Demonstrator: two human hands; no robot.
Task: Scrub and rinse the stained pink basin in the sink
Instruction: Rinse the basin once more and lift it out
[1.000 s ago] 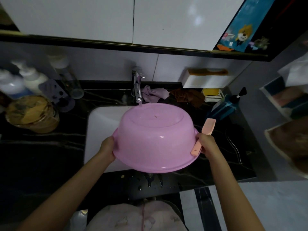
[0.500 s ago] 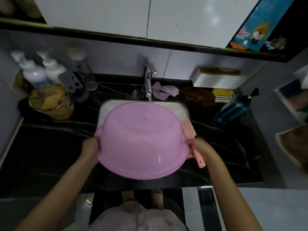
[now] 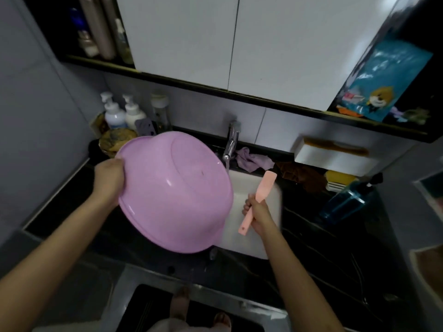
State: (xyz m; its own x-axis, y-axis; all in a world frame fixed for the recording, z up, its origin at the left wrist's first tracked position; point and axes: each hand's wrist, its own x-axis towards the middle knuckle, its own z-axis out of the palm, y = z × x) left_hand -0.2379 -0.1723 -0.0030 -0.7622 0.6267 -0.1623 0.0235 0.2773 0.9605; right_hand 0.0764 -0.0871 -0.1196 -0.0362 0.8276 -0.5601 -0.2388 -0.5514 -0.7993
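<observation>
You are holding the pink basin bottom-up and tilted, so its round base is facing up toward you and its mouth is turning away, down and to the left. It is a glossy round plastic bowl with a small dark speck showing on the base. Your left hand is gripping its rim on the left side, keeping it in the air over the left edge of the white sink. Your right hand is gripping a peach-pink scrubbing brush over the sink, head pointing up, just beside the basin but not touching it.
</observation>
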